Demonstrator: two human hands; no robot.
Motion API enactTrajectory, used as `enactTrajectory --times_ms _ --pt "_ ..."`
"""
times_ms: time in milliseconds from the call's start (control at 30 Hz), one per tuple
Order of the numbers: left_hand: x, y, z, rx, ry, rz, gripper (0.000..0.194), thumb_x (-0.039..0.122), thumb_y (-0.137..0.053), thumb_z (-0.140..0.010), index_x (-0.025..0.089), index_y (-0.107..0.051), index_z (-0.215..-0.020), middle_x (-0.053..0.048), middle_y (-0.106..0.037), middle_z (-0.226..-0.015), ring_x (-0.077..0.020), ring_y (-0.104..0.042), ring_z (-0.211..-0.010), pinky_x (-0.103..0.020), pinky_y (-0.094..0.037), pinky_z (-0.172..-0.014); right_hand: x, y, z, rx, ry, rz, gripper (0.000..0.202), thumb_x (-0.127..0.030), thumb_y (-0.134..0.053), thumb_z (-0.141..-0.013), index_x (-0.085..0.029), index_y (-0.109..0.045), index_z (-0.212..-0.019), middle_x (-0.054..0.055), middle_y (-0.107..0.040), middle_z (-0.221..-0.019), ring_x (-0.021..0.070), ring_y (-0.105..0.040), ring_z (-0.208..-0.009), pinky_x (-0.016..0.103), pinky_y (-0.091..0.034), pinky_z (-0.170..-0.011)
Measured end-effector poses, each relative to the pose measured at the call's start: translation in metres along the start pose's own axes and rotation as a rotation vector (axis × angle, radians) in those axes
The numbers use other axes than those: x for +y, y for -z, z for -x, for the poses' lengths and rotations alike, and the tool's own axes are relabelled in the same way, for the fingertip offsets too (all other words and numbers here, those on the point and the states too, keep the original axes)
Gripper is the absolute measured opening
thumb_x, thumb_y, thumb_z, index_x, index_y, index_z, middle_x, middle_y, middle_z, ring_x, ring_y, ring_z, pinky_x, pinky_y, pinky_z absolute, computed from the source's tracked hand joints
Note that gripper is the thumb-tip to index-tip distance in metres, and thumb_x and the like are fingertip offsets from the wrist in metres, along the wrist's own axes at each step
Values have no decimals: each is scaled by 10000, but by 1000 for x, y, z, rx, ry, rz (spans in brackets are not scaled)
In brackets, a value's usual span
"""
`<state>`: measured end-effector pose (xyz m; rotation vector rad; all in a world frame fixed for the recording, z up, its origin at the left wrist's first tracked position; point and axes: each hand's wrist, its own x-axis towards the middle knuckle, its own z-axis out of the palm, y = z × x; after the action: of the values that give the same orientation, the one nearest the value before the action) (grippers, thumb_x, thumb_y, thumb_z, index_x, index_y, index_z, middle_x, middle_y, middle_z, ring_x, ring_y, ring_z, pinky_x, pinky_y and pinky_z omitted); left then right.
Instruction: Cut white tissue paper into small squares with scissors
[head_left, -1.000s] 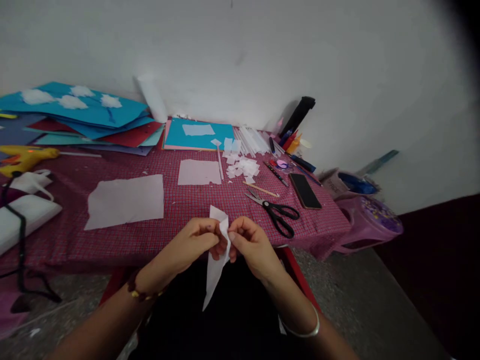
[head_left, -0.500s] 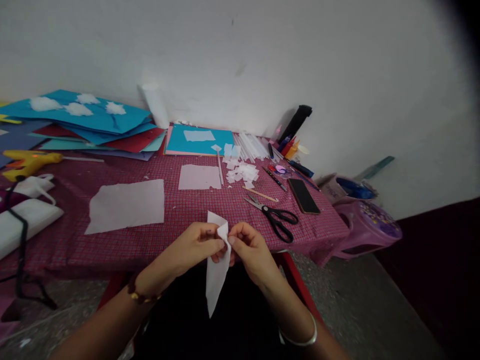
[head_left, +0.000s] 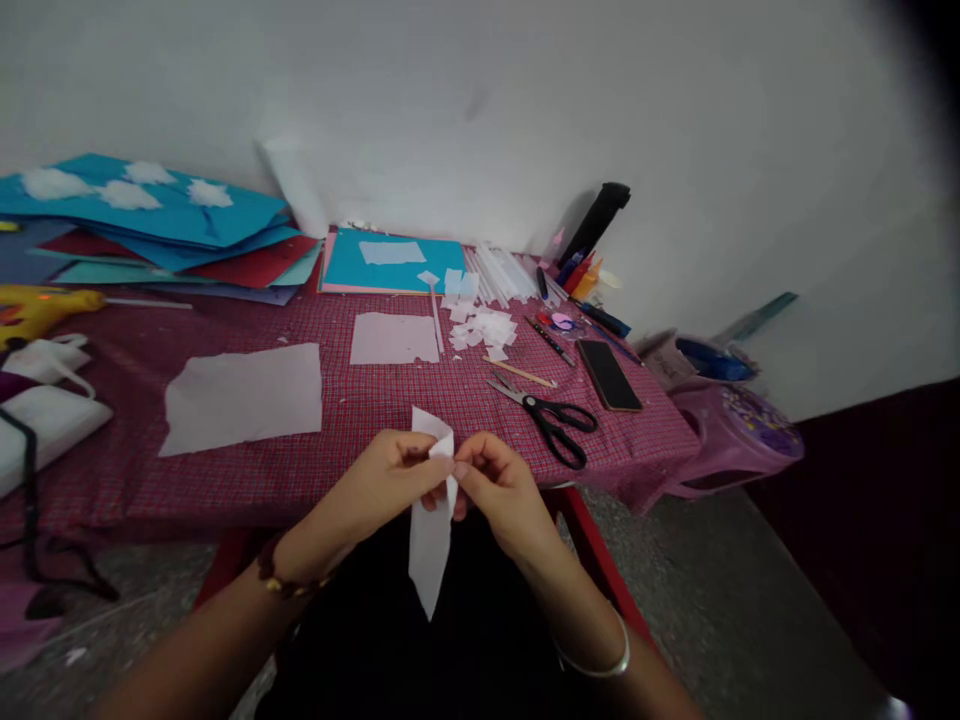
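Note:
A folded strip of white paper [head_left: 430, 560] hangs upright between my two hands, in front of the table edge. My left hand [head_left: 386, 475] pinches its middle with the thumb on the near face. From the other side, my right hand [head_left: 501, 490] grips the strip's right edge between thumb and fingertips. Both thumbs meet at the fold, and some fingers are hidden behind the paper. Beyond them on the table lie a large white paper sheet [head_left: 244, 398], a smaller sheet [head_left: 394, 339] and a heap of small paper squares [head_left: 484, 328].
Black-handled scissors [head_left: 555, 415], a wooden stick [head_left: 521, 372] and a phone [head_left: 609, 375] lie to the right. At the left are a yellow glue gun [head_left: 49, 308], a white power strip [head_left: 52, 425] and stacked coloured sheets [head_left: 187, 245]. A pink stool [head_left: 735, 440] stands right of the table.
The camera view has shifted slightly, so the table sits higher in the picture. Both hands still hold the paper strip, whose upper fold is pressed flatter and its lower end turned a little.

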<state>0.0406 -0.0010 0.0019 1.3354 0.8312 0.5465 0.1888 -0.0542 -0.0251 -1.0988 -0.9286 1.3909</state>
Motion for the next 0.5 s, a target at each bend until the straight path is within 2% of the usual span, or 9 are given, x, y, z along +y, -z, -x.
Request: enactTrajectory --times_ms 267,367,500 --pt "-6 3 -5 6 -49 30 118 117 -478 -633 147 -580 -582 8 -585 -552 -85 -518 -507 -197 -393 -510 4 1 -6 35 37 65 120 -247 -650 -786 -201 -552 -736 -77 -558 -554 59 -518 -437 159 -439 -431" --pt "-7 3 -7 7 -44 88 98 178 -526 -689 147 -575 -610 5 -588 -564 -88 -530 -514 -207 -413 -523 6 -2 -8 40 42 80 114 -254 -647 -798 -203 -558 -748 -76 -553 -555 60 -508 -437 161 -418 -430" --pt "-7 4 -8 28 -46 99 250 314 -557 -779 160 -525 -584 33 -522 -498 -75 -469 -454 -194 -338 -455 8 -2 -6 -25 10 89 97 -292 -617 -838 -212 -572 -806 -47 -591 -631 87 -548 -500 209 -463 -502"
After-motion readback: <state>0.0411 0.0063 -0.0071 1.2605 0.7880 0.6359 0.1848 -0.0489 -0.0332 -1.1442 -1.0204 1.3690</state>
